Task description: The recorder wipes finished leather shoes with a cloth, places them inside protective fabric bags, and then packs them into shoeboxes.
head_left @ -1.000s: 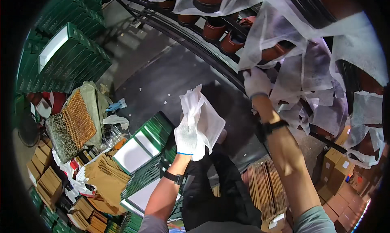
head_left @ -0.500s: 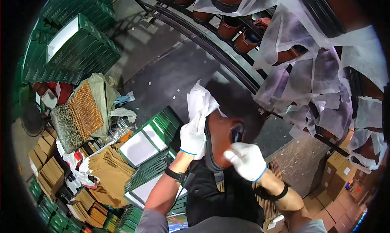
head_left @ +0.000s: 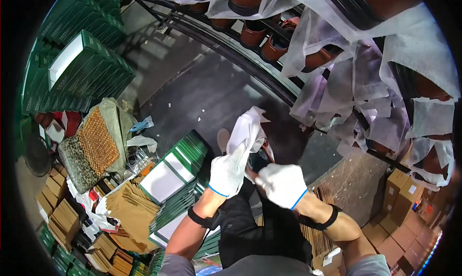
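Left hand (head_left: 228, 175) clamps white wrapping (head_left: 245, 131) at the shoe's (head_left: 260, 158) eight o'clock; right hand (head_left: 283, 184) curls at five, grip unclear.

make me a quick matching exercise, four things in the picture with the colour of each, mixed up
Column one
1. wrap in the left hand
2. shoe by the right hand
3. stacked boxes at upper left
4. glove edges at the wrists

Column two
a. green
b. brown
c. blue
d. white

Pairs: 1-d, 2-b, 3-a, 4-c
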Available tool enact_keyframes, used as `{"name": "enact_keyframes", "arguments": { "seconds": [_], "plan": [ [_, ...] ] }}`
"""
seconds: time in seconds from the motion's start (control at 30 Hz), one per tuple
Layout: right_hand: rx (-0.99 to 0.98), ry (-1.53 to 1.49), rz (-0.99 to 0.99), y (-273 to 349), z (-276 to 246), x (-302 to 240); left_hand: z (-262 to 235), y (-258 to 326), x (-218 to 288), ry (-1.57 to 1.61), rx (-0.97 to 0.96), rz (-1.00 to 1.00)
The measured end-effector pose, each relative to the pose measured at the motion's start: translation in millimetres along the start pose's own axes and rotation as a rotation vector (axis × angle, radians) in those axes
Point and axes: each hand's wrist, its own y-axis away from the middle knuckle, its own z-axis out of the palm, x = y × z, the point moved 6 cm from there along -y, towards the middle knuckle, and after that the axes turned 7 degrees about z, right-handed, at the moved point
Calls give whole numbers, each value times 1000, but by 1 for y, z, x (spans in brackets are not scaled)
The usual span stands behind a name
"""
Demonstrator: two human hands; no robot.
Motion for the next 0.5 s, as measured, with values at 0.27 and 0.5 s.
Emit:
{"name": "enact_keyframes", "arguments": {
  "seconds": [0.27, 0.5],
  "plan": [
    [424, -924, 659, 5, 19, 66, -5, 4, 8, 204, 98, -83],
    [606, -1043, 636, -25, -21, 62, 3, -42, 14, 30, 107, 122]
  ]
}}
